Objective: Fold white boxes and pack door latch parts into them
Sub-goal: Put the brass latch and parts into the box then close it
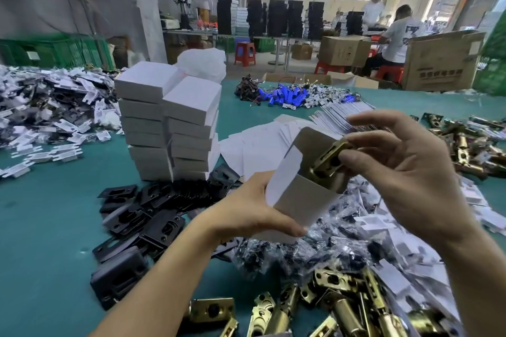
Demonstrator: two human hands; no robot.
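Observation:
My left hand [246, 210] grips a half-folded white box [301, 194] from below, its open mouth tilted up and right. My right hand [397, 164] pinches a brass door latch [328, 161] between thumb and fingers, with the latch's lower end inside the box mouth. More brass latches [315, 306] lie in a heap at the near edge. Black strike plates [142, 216] are piled at the left. Flat unfolded white boxes [257, 142] lie behind the held box.
Two stacks of folded white boxes [169, 123] stand at centre left on the green table [54, 213]. Bagged small parts [342, 230] spread under my hands. Another latch heap [471, 145] lies at right, blue parts [284, 96] farther back. People work at far tables.

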